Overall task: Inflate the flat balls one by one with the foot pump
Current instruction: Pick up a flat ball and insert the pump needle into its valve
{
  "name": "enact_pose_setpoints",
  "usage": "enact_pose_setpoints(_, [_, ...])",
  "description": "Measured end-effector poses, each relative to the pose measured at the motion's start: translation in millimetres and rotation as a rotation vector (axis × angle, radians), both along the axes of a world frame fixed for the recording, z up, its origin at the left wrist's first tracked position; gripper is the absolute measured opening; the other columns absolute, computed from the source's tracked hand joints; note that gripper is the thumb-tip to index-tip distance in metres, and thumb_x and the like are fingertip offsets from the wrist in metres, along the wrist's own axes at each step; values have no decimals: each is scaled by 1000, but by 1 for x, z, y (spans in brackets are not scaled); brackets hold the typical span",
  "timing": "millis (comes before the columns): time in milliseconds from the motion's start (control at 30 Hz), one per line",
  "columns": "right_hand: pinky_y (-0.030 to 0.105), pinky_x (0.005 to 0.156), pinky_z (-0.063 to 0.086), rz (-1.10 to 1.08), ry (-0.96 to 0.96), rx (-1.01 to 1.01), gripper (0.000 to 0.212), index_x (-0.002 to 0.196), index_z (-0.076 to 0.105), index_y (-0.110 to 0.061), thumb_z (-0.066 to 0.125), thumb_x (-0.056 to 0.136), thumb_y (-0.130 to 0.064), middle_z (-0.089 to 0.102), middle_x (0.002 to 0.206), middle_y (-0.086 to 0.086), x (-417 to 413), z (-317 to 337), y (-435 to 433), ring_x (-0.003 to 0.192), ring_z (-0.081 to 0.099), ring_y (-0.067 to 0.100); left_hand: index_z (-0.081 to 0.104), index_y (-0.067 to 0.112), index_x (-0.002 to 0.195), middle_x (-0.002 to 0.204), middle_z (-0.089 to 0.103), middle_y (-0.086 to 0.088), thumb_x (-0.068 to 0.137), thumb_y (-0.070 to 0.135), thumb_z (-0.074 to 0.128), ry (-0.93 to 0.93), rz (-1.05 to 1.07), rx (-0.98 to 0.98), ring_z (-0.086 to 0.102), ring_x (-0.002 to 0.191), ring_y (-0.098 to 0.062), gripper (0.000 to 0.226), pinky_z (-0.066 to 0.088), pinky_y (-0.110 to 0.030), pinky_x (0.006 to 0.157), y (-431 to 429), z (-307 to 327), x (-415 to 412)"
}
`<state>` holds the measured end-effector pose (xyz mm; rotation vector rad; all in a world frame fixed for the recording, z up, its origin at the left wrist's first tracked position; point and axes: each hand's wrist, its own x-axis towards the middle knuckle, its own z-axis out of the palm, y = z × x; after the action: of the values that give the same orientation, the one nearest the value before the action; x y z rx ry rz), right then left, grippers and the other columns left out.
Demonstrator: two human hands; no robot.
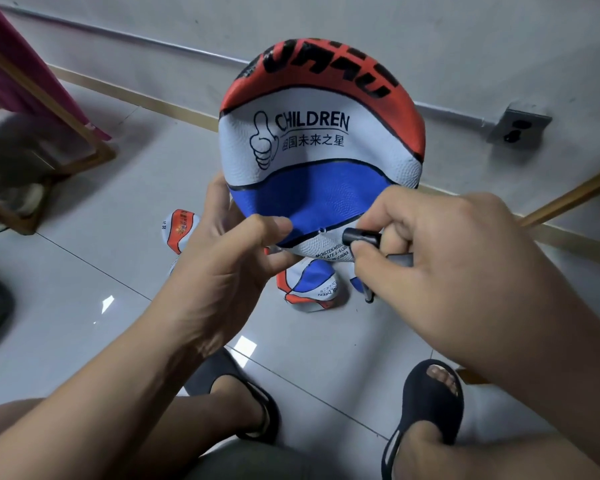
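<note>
Right hand (447, 244) pinches black cylindrical nozzle (361, 236).

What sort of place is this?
Likely an indoor room, perhaps a home: glossy tiled floor, a wall socket low on a plain wall, and a wooden furniture frame at the left.

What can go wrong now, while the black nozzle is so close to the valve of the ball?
1. The right hand holds the nozzle at a slant to the valve. If it is pushed this way, its tip could bend or miss the hole.
2. The left hand holds the soft ball only at its lower edge, so the ball may fold or slip away under the push.
</note>
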<state>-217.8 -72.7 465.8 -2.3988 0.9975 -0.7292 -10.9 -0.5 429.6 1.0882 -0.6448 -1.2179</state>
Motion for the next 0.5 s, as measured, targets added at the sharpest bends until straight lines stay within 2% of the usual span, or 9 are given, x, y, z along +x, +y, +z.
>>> enact_pose_setpoints(67, [34,62,42,-18,25,-32,9,82,66,-19,72,88,-24,60,52,-4,0,-2,-4,56,58,21,35,5,156,157,46,-28,92,-10,48,-1,-2,-7,53,139,-54,67,36,-79,112,0,0,0])
enact_pose_setpoints(133, [36,63,41,-20,37,-25,9,82,66,-19,72,88,-24,60,53,-4,0,-3,-6,58,59,23,35,7,156,157,47,-26,91,-10,49,-6,-4,-6,54,139,-53,68,43,-72,112,1,0,0])
enact_pose_setpoints(233, [39,62,44,1,65,-17,12,82,66,-19,74,89,-25,59,54,-2,0,0,-7,59,59,24,35,9,158,158,49,-23,91,-12,48,-5,-22,-13,54,140,-50,71,40,-80,110,0,0,-2])
enact_pose_setpoints(333, [40,55,48,13,113,-42,13,81,64,-20,69,89,-29,59,55,-2,1,3,-6,58,58,25,35,11,159,159,48,-23,91,-13,48,-3,-32,-8,53,141,-49,73,42,-79,109,0,1,-1])
enact_pose_setpoints(500, [38,48,40,21,251,-127,18,78,59,-15,68,86,-29,54,55,0,0,6,-6,52,53,27,38,13,159,158,50,-19,92,-10,55,-32,-40,6,55,141,-46,73,46,-77,107,2,0,-3])
